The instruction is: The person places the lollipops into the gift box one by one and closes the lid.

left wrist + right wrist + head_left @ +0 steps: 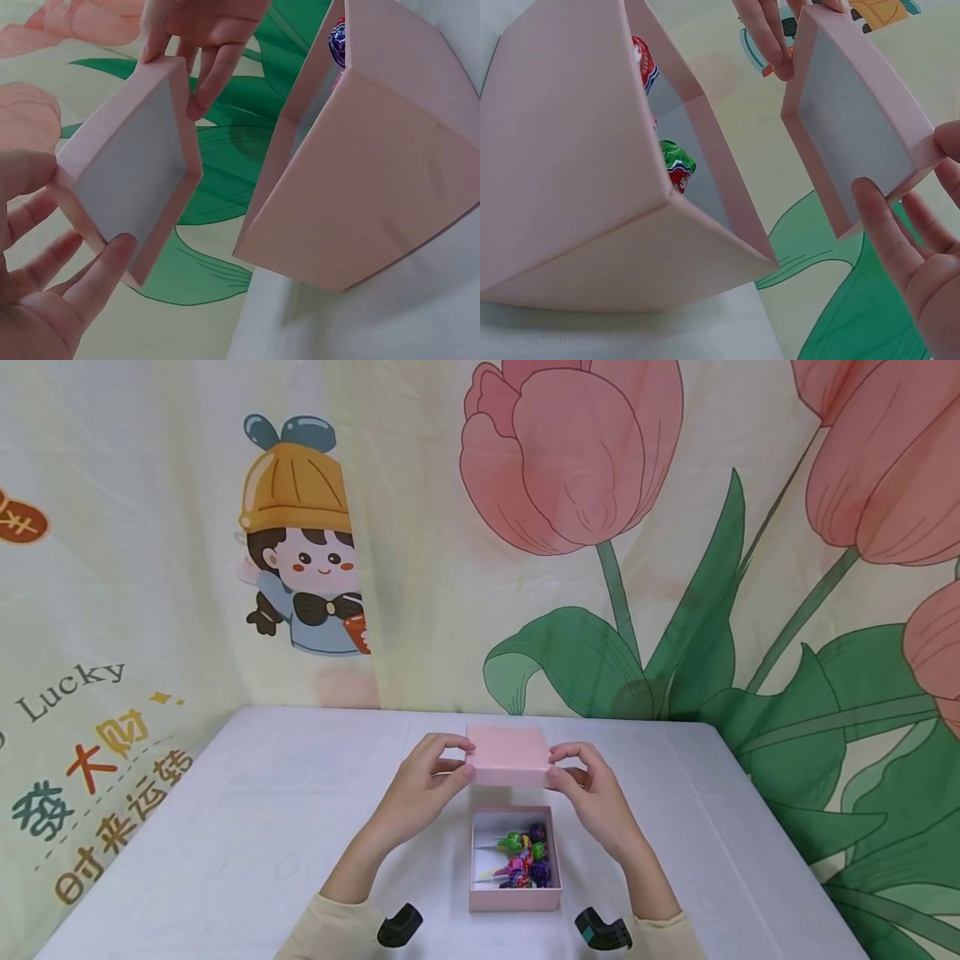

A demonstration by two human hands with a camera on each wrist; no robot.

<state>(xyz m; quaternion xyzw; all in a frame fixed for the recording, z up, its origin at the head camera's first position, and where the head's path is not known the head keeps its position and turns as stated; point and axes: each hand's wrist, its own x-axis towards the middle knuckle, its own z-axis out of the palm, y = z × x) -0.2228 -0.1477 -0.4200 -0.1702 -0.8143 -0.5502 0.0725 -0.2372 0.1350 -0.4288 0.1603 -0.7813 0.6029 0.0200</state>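
Observation:
A pink box lid [507, 752] is held level in the air by both hands, its pale hollow underside showing in the wrist views. My left hand [420, 785] pinches its left side between thumb and fingers. On the opposite side, my right hand [594, 789] grips the lid the same way. Below and nearer to me, the open pink box [516, 900] stands on the table, apart from the lid. Several wrapped lollipops [525, 857] lie inside, mostly toward its right half, with white sticks pointing left. Green wrapping shows on one lollipop [678, 165] in the right wrist view.
A white cloth covers the table [300, 810]. Behind it hangs a curtain [420, 568] printed with tulips and a cartoon figure. Black wrist devices sit at the left sleeve [330, 931] and the right sleeve [667, 937].

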